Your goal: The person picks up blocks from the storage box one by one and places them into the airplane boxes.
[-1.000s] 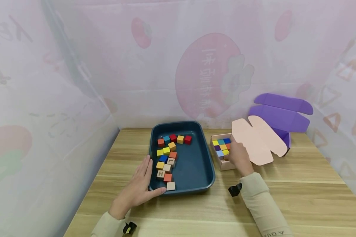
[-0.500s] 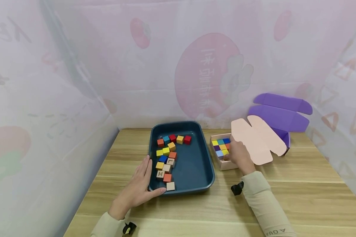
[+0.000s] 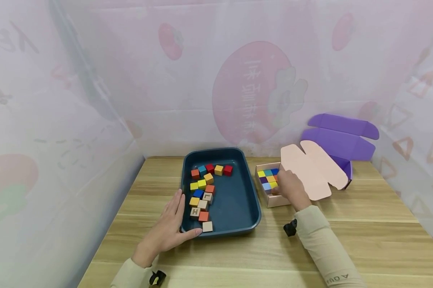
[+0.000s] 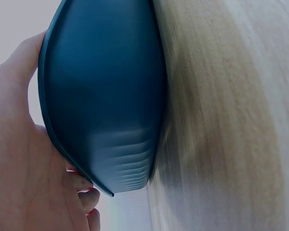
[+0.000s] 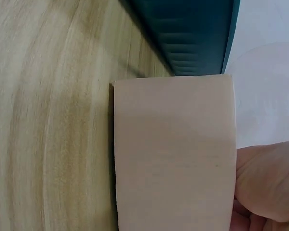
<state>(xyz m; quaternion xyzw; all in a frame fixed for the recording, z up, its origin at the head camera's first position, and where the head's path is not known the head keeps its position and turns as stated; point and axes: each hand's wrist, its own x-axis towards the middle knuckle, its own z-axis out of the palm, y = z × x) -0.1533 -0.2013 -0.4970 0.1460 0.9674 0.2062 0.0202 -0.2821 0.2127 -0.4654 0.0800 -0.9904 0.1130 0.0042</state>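
My left hand [image 3: 167, 222] rests on the left front corner of a dark blue tray [image 3: 234, 192], fingers straight along the rim and thumb over the front edge. In the left wrist view the palm lies against the tray's outer wall [image 4: 101, 77]. Wooden cubes fill the tray's left side, among them an L cube [image 3: 207, 197] and an H cube [image 3: 195, 212]. My right hand [image 3: 292, 187] reaches into a peach cardboard box [image 3: 278, 201] packed with coloured cubes [image 3: 268, 179]. Its fingers bend down among them; I cannot tell whether they pinch one, as the fingertips are hidden.
The peach box's lid [image 3: 313, 170] lies folded open to the right. Behind it stands a purple box [image 3: 339, 140], also with its lid up. All stand on a wooden table [image 3: 245, 264], with a printed white cloth [image 3: 187, 100] hanging behind.
My right wrist and forearm have shifted slightly to the right while the fingers stay in the peach box. The left hand, the tray and its cubes have not moved.
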